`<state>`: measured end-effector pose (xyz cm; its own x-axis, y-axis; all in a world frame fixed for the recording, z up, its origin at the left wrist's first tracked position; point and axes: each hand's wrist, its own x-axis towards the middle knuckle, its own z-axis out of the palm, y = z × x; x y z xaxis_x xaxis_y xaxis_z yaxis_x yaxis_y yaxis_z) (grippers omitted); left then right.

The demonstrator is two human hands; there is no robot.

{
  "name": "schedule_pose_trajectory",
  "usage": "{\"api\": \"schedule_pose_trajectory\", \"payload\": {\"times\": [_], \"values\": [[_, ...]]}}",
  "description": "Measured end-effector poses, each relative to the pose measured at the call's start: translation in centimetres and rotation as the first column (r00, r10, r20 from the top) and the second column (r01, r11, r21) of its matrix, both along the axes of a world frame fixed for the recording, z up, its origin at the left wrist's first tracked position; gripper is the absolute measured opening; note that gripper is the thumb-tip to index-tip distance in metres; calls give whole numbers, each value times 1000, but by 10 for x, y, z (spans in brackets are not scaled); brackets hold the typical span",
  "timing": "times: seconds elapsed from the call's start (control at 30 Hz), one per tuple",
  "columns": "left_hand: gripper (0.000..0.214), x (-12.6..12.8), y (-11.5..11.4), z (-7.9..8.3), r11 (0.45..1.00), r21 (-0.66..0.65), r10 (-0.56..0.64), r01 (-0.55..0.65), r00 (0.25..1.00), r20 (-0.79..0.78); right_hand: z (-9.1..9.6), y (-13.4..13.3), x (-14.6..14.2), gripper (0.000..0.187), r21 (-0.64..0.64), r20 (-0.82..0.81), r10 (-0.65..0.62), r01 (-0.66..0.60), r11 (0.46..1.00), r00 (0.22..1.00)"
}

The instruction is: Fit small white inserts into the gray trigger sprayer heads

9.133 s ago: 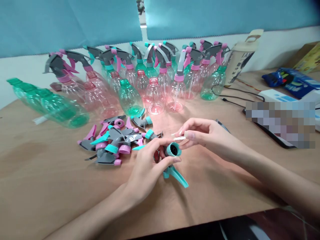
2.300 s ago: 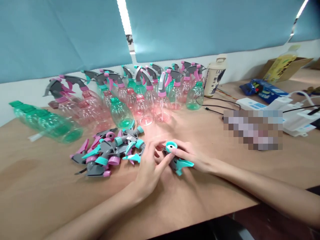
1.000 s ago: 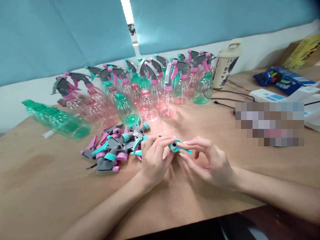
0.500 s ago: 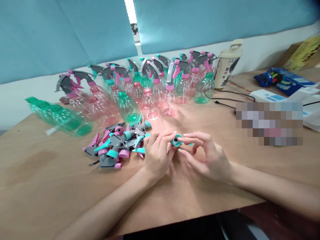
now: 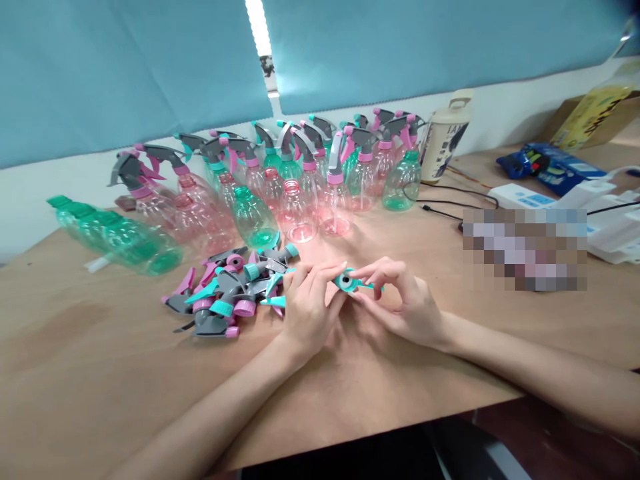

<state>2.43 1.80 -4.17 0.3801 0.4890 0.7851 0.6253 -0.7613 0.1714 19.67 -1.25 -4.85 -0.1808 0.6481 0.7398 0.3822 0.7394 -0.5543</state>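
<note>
A teal and grey spray trigger head (image 5: 347, 281) is held just above the wooden table (image 5: 380, 393), its round teal collar facing me. My left hand (image 5: 311, 308) grips it from the left with curled fingers. My right hand (image 5: 401, 301) pinches its collar and teal lever from the right. A heap of loose trigger heads (image 5: 231, 292), grey with pink or teal parts, lies just left of my left hand. Behind stand several clear pink and green spray bottles (image 5: 300, 180), some capped, some with bare necks.
Green bottles (image 5: 117, 232) lie on their sides at the far left. A cream jug (image 5: 443, 137), black cables (image 5: 453, 200), a white power strip (image 5: 520, 197), a blue packet (image 5: 547, 165) and a cardboard box (image 5: 587, 117) crowd the right. Blue blinds hang behind.
Both hands have kept hold of the trigger head and turned it slightly between the fingers. The view has shifted a little; the bottles and the heap have not moved.
</note>
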Motion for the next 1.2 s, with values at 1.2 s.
{"api": "schedule_pose_trajectory", "payload": {"times": [1.2], "values": [[16,7,-5,1,999,4,-53,54,985,-167,10,8,2,12,172,391,-33,-38,984,920]]}}
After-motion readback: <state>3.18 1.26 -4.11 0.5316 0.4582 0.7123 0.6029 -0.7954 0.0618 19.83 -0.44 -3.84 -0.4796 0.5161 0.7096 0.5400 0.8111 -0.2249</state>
